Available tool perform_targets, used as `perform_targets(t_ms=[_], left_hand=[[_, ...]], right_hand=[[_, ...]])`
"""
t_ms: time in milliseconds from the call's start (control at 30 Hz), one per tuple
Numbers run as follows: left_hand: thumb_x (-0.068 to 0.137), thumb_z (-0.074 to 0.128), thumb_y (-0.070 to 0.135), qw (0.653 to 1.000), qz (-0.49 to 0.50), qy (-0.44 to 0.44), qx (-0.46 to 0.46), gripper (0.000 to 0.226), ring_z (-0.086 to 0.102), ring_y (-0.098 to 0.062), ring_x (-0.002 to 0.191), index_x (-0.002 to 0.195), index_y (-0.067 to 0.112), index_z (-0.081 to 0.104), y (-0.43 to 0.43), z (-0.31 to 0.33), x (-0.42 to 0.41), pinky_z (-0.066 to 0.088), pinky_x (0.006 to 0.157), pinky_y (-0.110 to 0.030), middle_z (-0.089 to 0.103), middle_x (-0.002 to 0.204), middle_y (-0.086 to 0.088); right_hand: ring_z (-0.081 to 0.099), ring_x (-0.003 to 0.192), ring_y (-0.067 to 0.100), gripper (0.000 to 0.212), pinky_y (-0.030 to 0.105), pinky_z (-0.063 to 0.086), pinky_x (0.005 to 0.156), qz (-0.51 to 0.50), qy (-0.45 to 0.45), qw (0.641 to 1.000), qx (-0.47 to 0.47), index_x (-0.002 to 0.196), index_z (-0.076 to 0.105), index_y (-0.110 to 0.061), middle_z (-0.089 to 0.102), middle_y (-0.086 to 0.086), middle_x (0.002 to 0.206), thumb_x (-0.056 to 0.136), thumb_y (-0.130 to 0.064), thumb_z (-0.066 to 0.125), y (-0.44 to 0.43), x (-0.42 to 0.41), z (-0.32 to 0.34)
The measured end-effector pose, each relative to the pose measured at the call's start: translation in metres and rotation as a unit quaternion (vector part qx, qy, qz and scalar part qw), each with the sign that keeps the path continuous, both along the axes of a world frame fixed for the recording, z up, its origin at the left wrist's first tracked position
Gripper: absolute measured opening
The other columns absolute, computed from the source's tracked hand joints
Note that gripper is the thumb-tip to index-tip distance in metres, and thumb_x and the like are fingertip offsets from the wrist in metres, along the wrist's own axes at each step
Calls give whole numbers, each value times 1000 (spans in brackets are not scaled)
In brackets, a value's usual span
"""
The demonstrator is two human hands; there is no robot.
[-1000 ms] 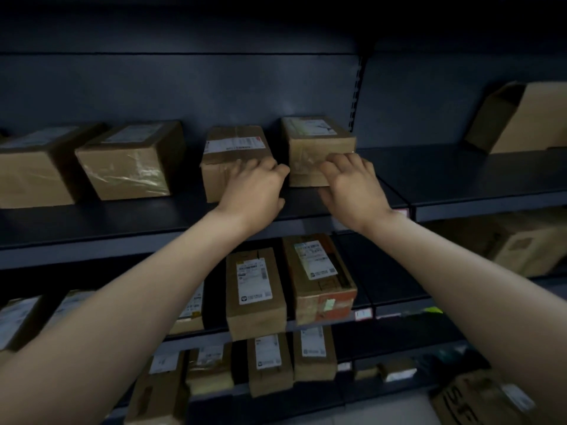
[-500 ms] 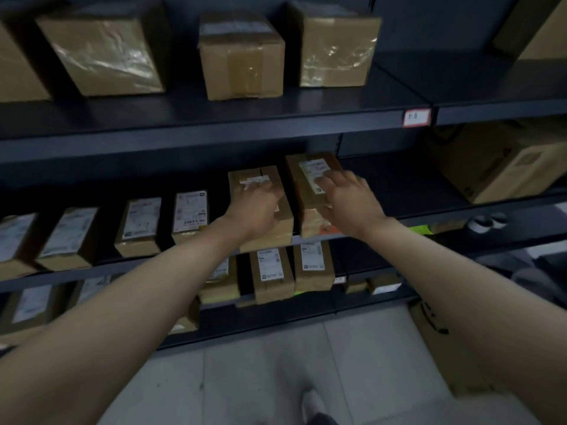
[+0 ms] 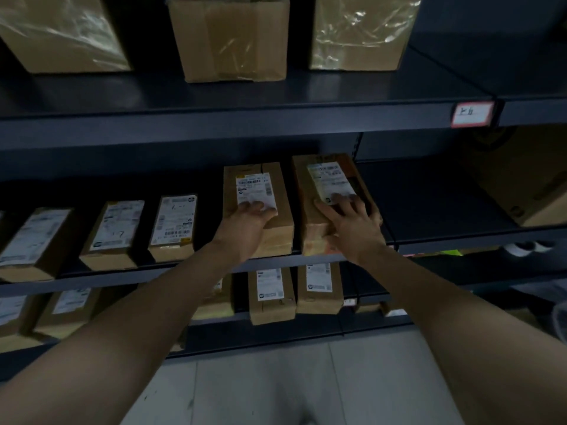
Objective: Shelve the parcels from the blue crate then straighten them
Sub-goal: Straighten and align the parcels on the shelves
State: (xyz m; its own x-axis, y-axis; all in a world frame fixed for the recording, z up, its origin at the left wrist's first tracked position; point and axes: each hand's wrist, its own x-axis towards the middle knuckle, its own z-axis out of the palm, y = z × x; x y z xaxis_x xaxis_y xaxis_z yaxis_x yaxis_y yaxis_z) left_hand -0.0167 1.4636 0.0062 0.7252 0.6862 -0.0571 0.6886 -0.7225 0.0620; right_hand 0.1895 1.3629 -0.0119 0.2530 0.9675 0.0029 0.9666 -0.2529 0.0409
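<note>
Two long brown parcels with white labels lie side by side on the middle shelf (image 3: 153, 273) of a dark rack. My left hand (image 3: 245, 223) rests on the near end of the left parcel (image 3: 277, 191), fingers laid flat over its label. My right hand (image 3: 352, 230) presses on the right parcel (image 3: 303, 185), fingers spread over the label's lower edge and thumb down its front. The two parcels stand a narrow gap apart, their front ends near the shelf edge. The blue crate is out of view.
Three smaller labelled parcels (image 3: 173, 225) sit to the left on the same shelf. Bigger taped boxes (image 3: 233, 38) stand on the shelf above, more parcels (image 3: 270, 296) below. A large carton (image 3: 527, 185) fills the right bay. Bare shelf (image 3: 429, 204) lies between it and my right hand.
My hands left the two boxes on the upper shelf and dropped to the two long parcels on the middle shelf. The view tilted down with them.
</note>
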Motion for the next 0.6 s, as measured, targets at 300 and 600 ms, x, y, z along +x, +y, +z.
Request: perform_targets(t_ms=[300,600], left_hand=[[92,48,7,999,19,-38,-2,59,25,-28,138,145,27,32,44,-11,21,34,108,-43,26,153,-5],[91,52,7,998,40,-47,24,64,27,-28,139,146,30,28,66,-18,38,35,109,-42,23,155,-3]], right_hand=[[4,145,29,77,62,8,114,15,-4,1000,26,151,4,-45,10,-1,160,92,-43,54,55,34,-10],[4,145,31,79,62,6,114,24,-7,999,42,151,2,-45,9,-1,160,92,-42,55,83,52,-15]])
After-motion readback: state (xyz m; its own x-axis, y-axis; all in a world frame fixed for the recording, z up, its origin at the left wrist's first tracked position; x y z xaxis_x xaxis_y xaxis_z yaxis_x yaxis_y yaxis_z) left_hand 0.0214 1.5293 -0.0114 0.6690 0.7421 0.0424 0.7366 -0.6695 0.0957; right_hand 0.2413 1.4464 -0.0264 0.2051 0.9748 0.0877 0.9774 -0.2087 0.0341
